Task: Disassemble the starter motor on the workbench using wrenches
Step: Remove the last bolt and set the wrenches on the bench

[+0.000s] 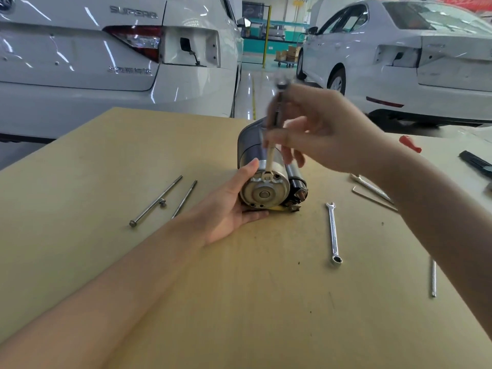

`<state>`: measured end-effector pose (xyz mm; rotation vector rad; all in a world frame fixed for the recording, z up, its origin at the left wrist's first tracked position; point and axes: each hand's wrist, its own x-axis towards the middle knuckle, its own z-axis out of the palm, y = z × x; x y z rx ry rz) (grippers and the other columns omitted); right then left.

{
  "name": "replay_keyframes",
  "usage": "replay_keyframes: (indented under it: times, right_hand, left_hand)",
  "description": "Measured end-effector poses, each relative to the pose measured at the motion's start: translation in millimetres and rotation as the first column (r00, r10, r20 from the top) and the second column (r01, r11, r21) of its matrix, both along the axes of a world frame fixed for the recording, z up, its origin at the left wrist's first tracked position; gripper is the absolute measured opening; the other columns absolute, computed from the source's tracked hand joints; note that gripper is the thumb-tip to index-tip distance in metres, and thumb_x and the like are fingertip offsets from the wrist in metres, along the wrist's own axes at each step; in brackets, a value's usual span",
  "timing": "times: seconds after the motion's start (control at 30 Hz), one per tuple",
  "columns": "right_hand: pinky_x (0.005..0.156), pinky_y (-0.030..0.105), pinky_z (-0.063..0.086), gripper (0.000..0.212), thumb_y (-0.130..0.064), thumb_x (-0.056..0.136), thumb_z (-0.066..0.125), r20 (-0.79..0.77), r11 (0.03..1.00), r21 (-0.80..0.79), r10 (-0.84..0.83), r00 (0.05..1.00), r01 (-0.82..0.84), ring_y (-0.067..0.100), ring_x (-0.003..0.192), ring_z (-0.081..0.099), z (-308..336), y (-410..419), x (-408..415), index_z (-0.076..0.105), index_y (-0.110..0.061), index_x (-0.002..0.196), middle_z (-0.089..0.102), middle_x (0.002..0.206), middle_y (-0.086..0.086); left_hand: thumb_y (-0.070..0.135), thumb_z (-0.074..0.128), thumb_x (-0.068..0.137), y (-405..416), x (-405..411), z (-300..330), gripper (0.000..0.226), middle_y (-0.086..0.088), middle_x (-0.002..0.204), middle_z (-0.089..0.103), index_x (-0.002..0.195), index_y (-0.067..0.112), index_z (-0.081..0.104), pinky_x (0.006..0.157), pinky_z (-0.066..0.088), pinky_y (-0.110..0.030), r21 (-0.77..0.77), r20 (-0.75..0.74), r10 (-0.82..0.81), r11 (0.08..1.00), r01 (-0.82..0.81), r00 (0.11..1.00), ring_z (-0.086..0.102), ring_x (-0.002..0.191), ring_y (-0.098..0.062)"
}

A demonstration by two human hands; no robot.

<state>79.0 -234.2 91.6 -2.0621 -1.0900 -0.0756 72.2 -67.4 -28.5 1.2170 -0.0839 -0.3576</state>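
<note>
The left hand (pixel 229 206) cups the motor (pixel 266 179) on the bench (pixel 239 302) while the right hand (pixel 316 131) pinches a wrench (pixel 271 145), its lower end on the motor's end cap.

The desk (pixel 133 161) is matt tan board, lightly scuffed and speckled. The starter motor (pixel 263 179) in the left hand (pixel 234 206) shows a dull cast-metal end cap and a smoother, shinier steel barrel behind. The wrench (pixel 275 129) in the right hand (pixel 324 131) is bright polished metal, as is the spare wrench (pixel 333 233) below that hand. Left of the left hand, two long bolts (pixel 157 199) look grey, satin steel.
</note>
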Motion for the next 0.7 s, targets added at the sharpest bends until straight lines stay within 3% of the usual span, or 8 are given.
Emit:
replay_keyframes:
  times: [0.17, 0.3, 0.37, 0.4, 0.43, 0.5, 0.6, 0.7]
  right_hand:
    - [0.057, 0.012, 0.05, 0.019, -0.007, 0.092, 0.056, 0.118, 0.903, -0.422, 0.146, 0.982, -0.083, 0.006, 0.054, 0.064, 8.4, 49.7, -1.0, 0.065, -0.014, 0.107, 0.067, 0.079, -0.002]
    - [0.082, 0.028, 0.048, 0.033, -0.01, 0.091, 0.053, 0.266, 0.767, -0.642, 0.209, 0.941, 0.011, 0.007, 0.077, 0.057, -10.3, 68.0, -3.2, 0.067, -0.024, 0.118, 0.069, 0.101, -0.001]
    - [0.075, 0.031, 0.05, 0.028, -0.007, 0.092, 0.054, 0.2, 0.909, -0.405, 0.19, 0.961, -0.096, 0.013, 0.076, 0.06, -16.4, 59.2, -9.7, 0.068, -0.015, 0.115, 0.071, 0.098, 0.006]
    - [0.064, 0.03, 0.05, 0.023, -0.006, 0.093, 0.053, 0.099, 0.978, -0.121, 0.18, 0.979, -0.167, 0.014, 0.067, 0.059, -18.9, 50.0, -13.2, 0.067, -0.011, 0.111, 0.07, 0.089, 0.009]
    - [0.053, 0.026, 0.045, 0.018, -0.004, 0.094, 0.051, -0.025, 0.96, 0.213, 0.193, 0.981, -0.183, 0.013, 0.059, 0.055, -21.4, 38.1, -15.5, 0.064, -0.008, 0.106, 0.067, 0.081, 0.009]
    - [0.049, 0.024, 0.04, 0.011, -0.007, 0.097, 0.045, -0.285, 0.736, 0.676, 0.236, 0.929, 0.02, 0.014, 0.053, 0.052, -32.1, 16.7, -17.9, 0.056, -0.008, 0.097, 0.063, 0.075, 0.008]
    - [0.054, 0.021, 0.048, 0.015, -0.009, 0.099, 0.042, -0.598, 0.459, 0.768, 0.266, 0.756, 0.446, 0.015, 0.055, 0.06, -63.3, -1.7, -18.5, 0.052, -0.008, 0.087, 0.07, 0.076, 0.012]
    - [0.057, 0.02, 0.053, 0.02, -0.01, 0.097, 0.045, -0.716, 0.398, 0.69, 0.251, 0.651, 0.605, 0.015, 0.064, 0.068, -88.7, -9.7, -21.0, 0.053, -0.009, 0.08, 0.073, 0.087, 0.014]
  left_hand:
    - [0.03, 0.062, 0.072, 4.6, 1.2, 3.0, 0.037, -0.018, 0.119, 0.062, 0.102, 0.01, 0.06, 0.095, 0.05, -0.043, -0.1, -0.146, 0.092, 0.989, -0.107, 0.985, 0.06, 0.11, -0.03]
    - [0.018, 0.047, 0.09, 7.3, 1.1, 3.4, 0.042, -0.023, 0.132, 0.057, 0.13, 0.003, 0.05, 0.101, 0.046, -0.048, -0.139, -0.182, 0.084, 0.984, -0.11, 0.98, 0.058, 0.119, -0.035]
    - [0.027, 0.042, 0.099, 7.4, 1.8, 3.2, 0.039, -0.022, 0.129, 0.059, 0.131, 0.006, 0.051, 0.094, 0.052, -0.047, -0.124, -0.183, 0.09, 0.986, -0.114, 0.979, 0.059, 0.117, -0.035]
    - [0.033, 0.045, 0.097, 7.3, 2.2, 3.6, 0.041, -0.021, 0.126, 0.061, 0.126, 0.006, 0.054, 0.09, 0.054, -0.045, -0.122, -0.189, 0.09, 0.986, -0.115, 0.978, 0.061, 0.112, -0.035]
    - [0.039, 0.051, 0.091, 6.7, 2.8, 4.2, 0.044, -0.021, 0.121, 0.063, 0.12, 0.007, 0.057, 0.086, 0.055, -0.043, -0.125, -0.192, 0.088, 0.986, -0.114, 0.977, 0.064, 0.106, -0.033]
    - [0.045, 0.058, 0.076, 6.3, 2.4, 5.7, 0.052, -0.018, 0.114, 0.066, 0.115, 0.011, 0.06, 0.085, 0.056, -0.042, -0.123, -0.19, 0.083, 0.987, -0.108, 0.978, 0.067, 0.097, -0.029]
    - [0.048, 0.059, 0.07, 5.8, 2.2, 7.2, 0.069, -0.019, 0.126, 0.062, 0.128, 0.01, 0.056, 0.091, 0.053, -0.044, -0.115, -0.196, 0.07, 0.989, -0.094, 0.978, 0.063, 0.109, -0.032]
    - [0.05, 0.058, 0.072, 5.2, 2.8, 7.6, 0.077, -0.021, 0.132, 0.058, 0.136, 0.008, 0.05, 0.09, 0.055, -0.042, -0.103, -0.195, 0.053, 0.992, -0.074, 0.979, 0.061, 0.114, -0.033]
